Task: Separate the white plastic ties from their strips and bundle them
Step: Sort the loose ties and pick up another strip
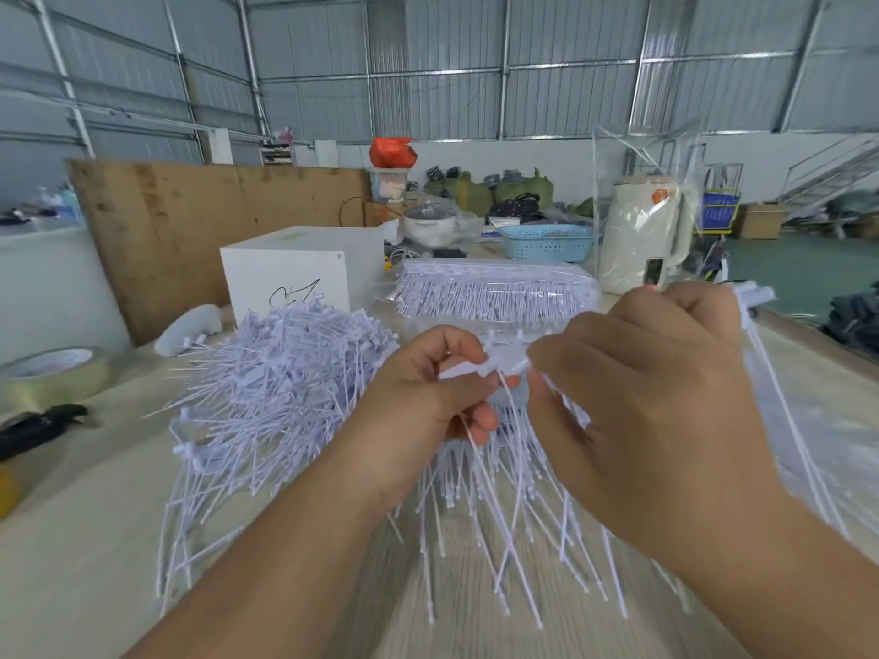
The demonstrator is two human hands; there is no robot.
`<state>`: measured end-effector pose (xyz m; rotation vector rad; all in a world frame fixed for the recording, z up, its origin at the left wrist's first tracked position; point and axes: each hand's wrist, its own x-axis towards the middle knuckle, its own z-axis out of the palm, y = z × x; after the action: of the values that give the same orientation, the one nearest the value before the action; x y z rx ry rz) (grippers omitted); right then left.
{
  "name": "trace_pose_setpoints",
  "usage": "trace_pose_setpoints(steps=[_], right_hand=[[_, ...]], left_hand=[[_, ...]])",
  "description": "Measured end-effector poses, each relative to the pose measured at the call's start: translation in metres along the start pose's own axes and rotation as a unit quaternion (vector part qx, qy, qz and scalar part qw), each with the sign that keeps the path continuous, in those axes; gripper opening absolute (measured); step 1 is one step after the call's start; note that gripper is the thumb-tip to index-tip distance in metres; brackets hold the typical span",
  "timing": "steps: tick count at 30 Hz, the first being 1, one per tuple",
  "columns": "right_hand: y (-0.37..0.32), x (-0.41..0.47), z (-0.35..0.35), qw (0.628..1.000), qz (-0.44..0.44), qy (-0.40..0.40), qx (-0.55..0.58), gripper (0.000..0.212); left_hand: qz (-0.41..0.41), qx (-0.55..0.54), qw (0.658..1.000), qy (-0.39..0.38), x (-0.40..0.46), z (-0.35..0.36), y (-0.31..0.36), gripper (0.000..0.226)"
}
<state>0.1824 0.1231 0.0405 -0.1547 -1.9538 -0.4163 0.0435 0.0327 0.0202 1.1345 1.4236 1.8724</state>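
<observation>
My left hand and my right hand hold a white strip of plastic ties between them above the table. The left fingers pinch its left end, and the right fingers grip it from the right. Its thin ties hang down toward me. More ties run from my right hand's far side down the right. A loose heap of white ties lies on the table to the left. A packed stack of tie strips in clear plastic lies behind my hands.
A white box stands behind the heap. A tape roll and a black tool lie at the left edge. A blue basket, a white kettle and a brown board stand further back on the wooden table.
</observation>
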Motion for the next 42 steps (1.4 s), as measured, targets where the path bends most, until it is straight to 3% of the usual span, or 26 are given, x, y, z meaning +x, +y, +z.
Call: trace_pose_setpoints(steps=[5,10,12,16,20,27,38,40,42], right_hand=[[0.012,-0.001,0.003,0.988,0.074,-0.136,-0.019,0.019],[0.013,-0.002,0.006,0.953,0.109,-0.279,-0.044,0.033],[0.012,-0.004,0.006,0.958,0.078,-0.271,-0.041,0.03],[0.011,-0.007,0.009,0.962,0.032,-0.267,-0.039,0.033],[0.01,-0.007,0.017,0.957,0.027,-0.288,0.014,0.018],[0.007,-0.015,0.03,0.929,0.083,-0.335,0.133,0.054],[0.018,-0.018,0.033,0.915,0.053,-0.385,0.105,0.016],[0.02,-0.02,0.032,0.915,0.052,-0.379,0.126,0.01],[0.025,-0.02,0.031,0.891,0.107,-0.394,0.201,0.014]], left_hand=[[-0.03,0.031,0.999,0.028,0.002,-0.004,-0.002,0.023],[0.015,0.106,0.994,0.031,0.001,-0.007,-0.002,0.026],[0.043,0.158,0.986,0.036,0.0,-0.008,-0.002,0.031],[0.08,0.208,0.972,0.073,0.0,-0.011,-0.002,0.014],[0.128,0.25,0.954,0.101,-0.001,-0.015,-0.001,0.015],[0.147,0.292,0.942,0.068,-0.003,-0.012,-0.006,0.013],[0.129,0.323,0.937,-0.028,-0.004,-0.01,-0.012,0.033],[0.127,0.317,0.939,-0.034,-0.004,-0.01,-0.012,0.032],[0.125,0.301,0.945,-0.042,-0.003,-0.013,-0.011,0.028]])
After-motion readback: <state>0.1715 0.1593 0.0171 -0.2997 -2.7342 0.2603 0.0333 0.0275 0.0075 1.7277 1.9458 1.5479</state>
